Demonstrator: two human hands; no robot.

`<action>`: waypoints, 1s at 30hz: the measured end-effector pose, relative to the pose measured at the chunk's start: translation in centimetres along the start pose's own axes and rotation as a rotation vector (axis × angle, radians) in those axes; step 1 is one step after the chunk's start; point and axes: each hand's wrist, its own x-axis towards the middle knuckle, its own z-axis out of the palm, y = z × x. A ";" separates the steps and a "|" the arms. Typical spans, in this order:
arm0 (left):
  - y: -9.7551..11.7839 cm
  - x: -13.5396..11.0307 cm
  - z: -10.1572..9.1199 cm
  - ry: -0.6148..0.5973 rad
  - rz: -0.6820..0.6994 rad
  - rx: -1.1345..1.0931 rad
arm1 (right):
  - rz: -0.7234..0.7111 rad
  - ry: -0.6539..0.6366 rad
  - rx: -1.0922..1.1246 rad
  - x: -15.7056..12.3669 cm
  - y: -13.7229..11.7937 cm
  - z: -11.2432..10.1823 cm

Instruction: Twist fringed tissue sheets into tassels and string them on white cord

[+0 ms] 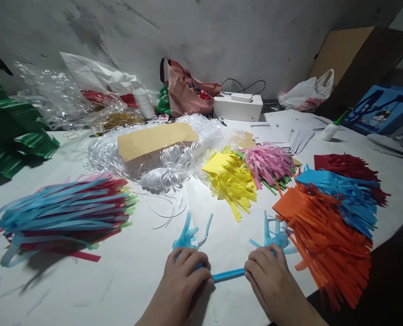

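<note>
A blue paper tassel (229,275) lies across the table's front, its rolled middle showing as a thin strip between my hands. Blue fringe fans out beyond the fingers at both ends. My left hand (188,274) is closed over the left part of the roll, fingers curled down. Over the right part, my right hand (266,274) is closed in the same way. Both palms face the table, and the undersides of the fingers are hidden. Close to my right hand spreads an orange fringed paper bundle (327,240).
Fringed paper in yellow (230,174), pink (269,160), blue (344,194) and dark red (347,170) lies ahead and right. A multicoloured tassel pile (65,208) is left. White string (164,174) bears a cardboard strip (157,139). A glue bottle (329,131) stands far right.
</note>
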 end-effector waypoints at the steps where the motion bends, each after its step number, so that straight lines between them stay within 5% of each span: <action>1: 0.2 0.1 0.2 0.022 -0.015 0.024 | 0.029 0.002 0.016 0.0 -0.1 0.0; 4: 0.7 0.7 0.7 0.077 -0.054 0.144 | 0.142 0.031 0.005 0.4 -0.6 0.2; 10: 1.2 1.7 0.2 -0.070 -0.045 0.327 | 0.243 0.046 0.008 1.0 -1.0 0.3; 15: 0.9 1.0 1.0 0.011 0.229 0.356 | -0.060 0.063 -0.010 1.5 -1.3 0.4; 19: 0.7 1.3 2.0 0.013 0.274 0.379 | -0.187 0.003 -0.076 2.0 -1.7 0.9; 24: 1.3 2.3 0.1 -0.198 -0.011 0.099 | -0.249 0.027 -0.116 2.7 -1.6 0.7; 30: 4.2 1.9 -3.2 -0.340 -0.490 -0.740 | -0.516 0.280 -0.123 4.4 -2.9 -4.8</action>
